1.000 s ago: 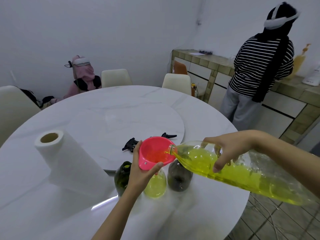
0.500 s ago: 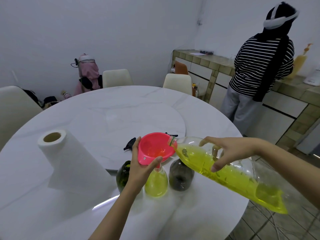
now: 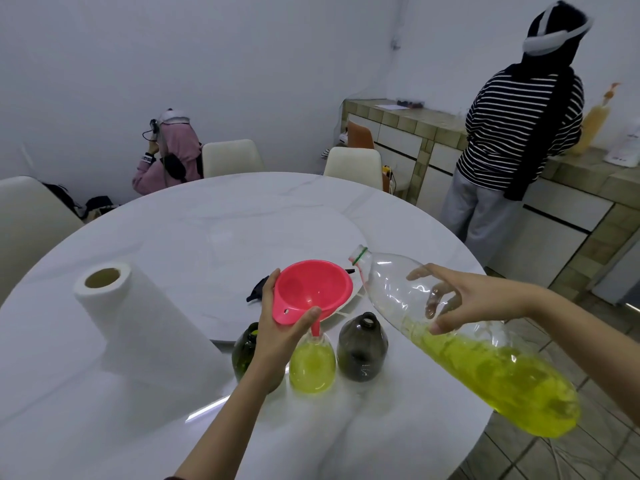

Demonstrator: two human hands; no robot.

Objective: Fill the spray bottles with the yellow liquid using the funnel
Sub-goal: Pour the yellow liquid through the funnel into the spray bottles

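White marble counter (image 3: 104, 393) is carrying three spray bottles (image 3: 312, 363); left hand (image 3: 277, 336) is pinching the pink funnel (image 3: 311, 292) in the middle one, right hand (image 3: 464, 299) is gripping the big bottle (image 3: 485, 362) tipped back, yellow liquid pooling low.

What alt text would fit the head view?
The left hand holds a pink funnel in a clear spray bottle of yellow liquid, while the right hand grips a large plastic bottle, neck raised. Two dark bottles flank it.
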